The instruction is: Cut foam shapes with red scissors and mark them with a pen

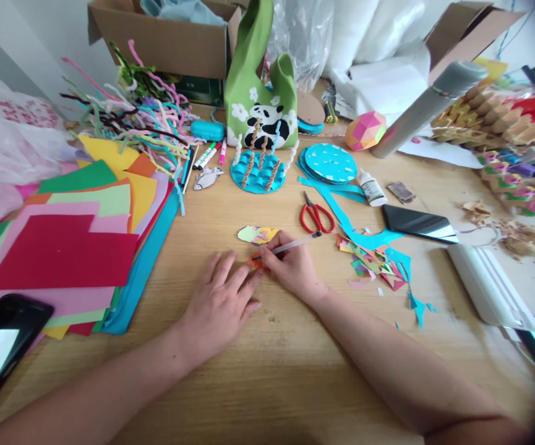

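Note:
In my right hand (292,266) is a slim pen (295,243), its tip down at a small orange paper piece (255,261) on the table. My left hand (223,296) lies flat with fingers spread, its fingertips beside the orange piece. Just beyond my hands sits a small multicoloured paper cutout (255,234), in pale green, pink and yellow. Red-handled scissors (316,216) rest a little further back to the right. Coloured paper scraps (373,262) are scattered right of my right hand.
Stacked coloured paper (63,247) and a phone (7,346) occupy the left. Behind stand a blue disc with twisted stems (258,172), a panda bag (265,111) and blue discs (331,163). To the right are a glue bottle (372,189), another phone (419,223) and a white device (492,287).

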The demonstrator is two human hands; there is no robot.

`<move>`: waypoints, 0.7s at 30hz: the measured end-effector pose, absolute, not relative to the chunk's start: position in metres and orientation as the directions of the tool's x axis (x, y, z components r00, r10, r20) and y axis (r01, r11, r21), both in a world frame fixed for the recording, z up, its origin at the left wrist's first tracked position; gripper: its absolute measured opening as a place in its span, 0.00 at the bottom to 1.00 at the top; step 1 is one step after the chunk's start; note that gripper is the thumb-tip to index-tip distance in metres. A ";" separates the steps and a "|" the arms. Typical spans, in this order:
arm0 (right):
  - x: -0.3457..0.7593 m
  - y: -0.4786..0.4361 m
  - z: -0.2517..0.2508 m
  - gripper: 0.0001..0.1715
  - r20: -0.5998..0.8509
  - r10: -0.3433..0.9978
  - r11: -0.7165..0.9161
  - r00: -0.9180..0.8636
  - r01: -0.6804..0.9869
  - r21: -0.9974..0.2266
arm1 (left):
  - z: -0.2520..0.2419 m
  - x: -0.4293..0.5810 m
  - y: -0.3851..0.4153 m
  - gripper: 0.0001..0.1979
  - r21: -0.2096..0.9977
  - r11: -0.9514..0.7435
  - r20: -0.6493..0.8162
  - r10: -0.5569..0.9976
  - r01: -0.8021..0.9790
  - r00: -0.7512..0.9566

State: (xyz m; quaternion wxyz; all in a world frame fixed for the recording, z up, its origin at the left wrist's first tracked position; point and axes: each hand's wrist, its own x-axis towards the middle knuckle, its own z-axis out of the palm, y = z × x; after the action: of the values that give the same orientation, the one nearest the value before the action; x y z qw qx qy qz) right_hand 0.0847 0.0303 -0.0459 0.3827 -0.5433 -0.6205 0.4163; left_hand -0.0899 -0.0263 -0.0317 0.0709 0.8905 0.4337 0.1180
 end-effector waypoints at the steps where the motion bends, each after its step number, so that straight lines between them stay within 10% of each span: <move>1: 0.085 0.030 -0.046 0.08 0.025 0.993 0.066 -0.118 0.357 -0.932 | -0.032 -0.090 -0.026 0.23 0.228 -0.613 0.147 0.790 0.757 0.596; 21: 0.085 0.030 -0.047 0.08 0.027 0.992 0.072 -0.126 0.369 -0.927 | -0.033 -0.089 -0.027 0.23 0.212 -0.612 0.129 0.790 0.762 0.599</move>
State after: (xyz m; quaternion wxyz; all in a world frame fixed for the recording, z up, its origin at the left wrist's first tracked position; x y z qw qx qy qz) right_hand 0.0850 0.0305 -0.0472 0.3778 -0.5423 -0.6271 0.4121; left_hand -0.0894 -0.0271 -0.0327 0.0674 0.8917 0.4350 0.1054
